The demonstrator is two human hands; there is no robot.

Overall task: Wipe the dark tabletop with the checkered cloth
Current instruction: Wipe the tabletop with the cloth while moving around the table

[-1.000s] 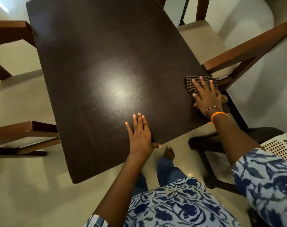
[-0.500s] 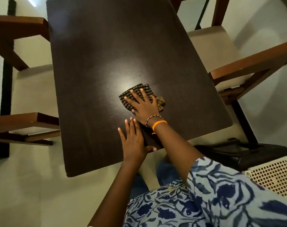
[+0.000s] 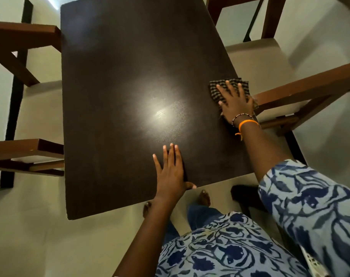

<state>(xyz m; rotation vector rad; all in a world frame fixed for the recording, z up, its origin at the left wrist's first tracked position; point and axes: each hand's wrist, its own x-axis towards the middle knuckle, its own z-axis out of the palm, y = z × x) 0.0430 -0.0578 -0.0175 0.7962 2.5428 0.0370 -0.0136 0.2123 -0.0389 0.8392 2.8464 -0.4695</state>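
The checkered cloth (image 3: 229, 86) lies on the tabletop (image 3: 120, 76) at its right edge, under the right hand (image 3: 237, 103), which is spread flat on it. The left hand (image 3: 171, 172) rests flat on the tabletop at its near edge, well apart from the cloth. One chair (image 3: 310, 86) stands just right of the table, beside the cloth, and two chairs (image 3: 24, 154) stand at its left side.
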